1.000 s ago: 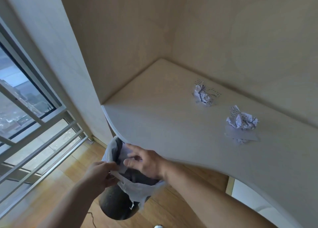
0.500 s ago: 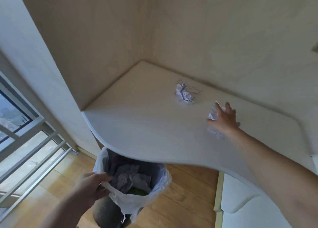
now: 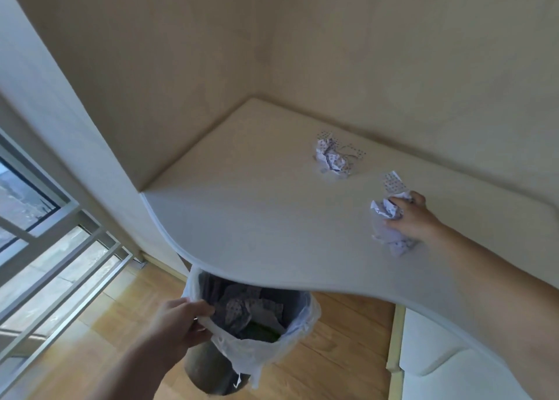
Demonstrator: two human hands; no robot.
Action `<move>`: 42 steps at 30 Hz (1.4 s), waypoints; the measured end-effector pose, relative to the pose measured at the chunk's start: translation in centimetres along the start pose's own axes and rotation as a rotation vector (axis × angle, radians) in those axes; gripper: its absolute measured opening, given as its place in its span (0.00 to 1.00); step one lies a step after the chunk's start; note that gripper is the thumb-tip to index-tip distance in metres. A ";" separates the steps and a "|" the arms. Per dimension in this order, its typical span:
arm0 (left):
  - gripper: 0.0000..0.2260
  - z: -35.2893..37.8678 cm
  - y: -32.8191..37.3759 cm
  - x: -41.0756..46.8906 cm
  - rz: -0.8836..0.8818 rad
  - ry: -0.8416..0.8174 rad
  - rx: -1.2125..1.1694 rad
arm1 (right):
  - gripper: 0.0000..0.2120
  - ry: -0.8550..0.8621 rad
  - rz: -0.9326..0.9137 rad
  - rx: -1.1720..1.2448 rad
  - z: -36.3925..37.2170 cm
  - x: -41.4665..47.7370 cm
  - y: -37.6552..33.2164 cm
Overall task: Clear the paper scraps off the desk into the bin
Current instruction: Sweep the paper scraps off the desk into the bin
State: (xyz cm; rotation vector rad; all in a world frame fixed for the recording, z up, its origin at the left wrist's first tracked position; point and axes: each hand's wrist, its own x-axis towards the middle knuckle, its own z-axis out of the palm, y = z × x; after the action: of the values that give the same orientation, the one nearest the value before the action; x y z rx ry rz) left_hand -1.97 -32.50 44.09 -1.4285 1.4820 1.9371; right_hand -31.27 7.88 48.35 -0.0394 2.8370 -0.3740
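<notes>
Since half a second ago, your right hand (image 3: pixel 413 215) has closed from a spread palm over the nearer paper scrap (image 3: pixel 388 218) into a curled grasp, fingers bunching the crumpled sheet against the tabletop (image 3: pixel 257 218). A printed corner of it sticks up on the far side of the bin (image 3: pixel 251 324) from your knuckles. Your left hand (image 3: pixel 178 324) has kept its pinch on the white liner (image 3: pixel 272 348) at the bin's near rim, thumb over the edge.

To do this step well, gather the loose tail that trails toward you below your palm before you lift, or it may tear off or drop short of the bin. Close the fingers fully round the wad; crumpled paper is light and springy, so a loose hold could let it slip. Then carry it back over the tabletop's curved front edge and release only once it is above the bin's mouth.

Mind that edge: it overhangs the far part of the bin, so only the near half of the opening is free. Keeping the liner pulled toward you holds that mouth wide. Inside the bin lie earlier scraps and something green.

One further scrap (image 3: pixel 332 157) remains, farther from the bin, near the back wall. Nothing else lies between it and the bin.
</notes>
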 end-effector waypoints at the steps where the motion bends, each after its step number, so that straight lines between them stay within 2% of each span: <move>1: 0.10 0.2 0.0 0.0 -0.004 -0.005 -0.001 | 0.32 0.005 -0.025 0.002 0.1 -0.1 -0.2; 9: 0.07 1.9 -0.2 -0.2 0.017 -0.029 -0.017 | 0.29 0.030 -0.207 0.040 2.8 -3.5 -4.4; 14: 0.06 3.5 -0.5 -0.5 0.029 -0.031 -0.013 | 0.26 -0.039 -0.340 -0.015 5.4 -7.4 -9.3; 20: 0.08 4.6 -0.7 -0.9 0.014 -0.064 0.033 | 0.26 -0.142 -0.415 -0.033 6.8 -12.3 -13.5; 28: 0.07 4.2 -0.9 -0.9 -0.020 -0.076 0.029 | 0.33 -0.266 -0.536 -0.050 9.0 -17.4 -16.7; 35: 0.05 2.8 -1.2 -1.4 -0.003 -0.077 0.038 | 0.47 -0.436 -0.583 0.010 8.2 -19.8 -17.6; 39: 0.05 1.8 -1.2 -1.9 -0.011 -0.093 0.032 | 0.46 -0.515 -0.564 0.045 7.1 -21.8 -18.3; 42: 0.08 0.9 -1.4 -1.6 -0.013 -0.101 -0.002 | 0.46 -0.515 -0.514 0.039 7.5 -22.5 -18.3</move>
State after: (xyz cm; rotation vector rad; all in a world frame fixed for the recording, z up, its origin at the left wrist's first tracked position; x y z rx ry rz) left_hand -0.68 -30.63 44.63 -1.3170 1.4225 1.9729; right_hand -7.72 -10.24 52.20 -0.7516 2.2744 -0.4442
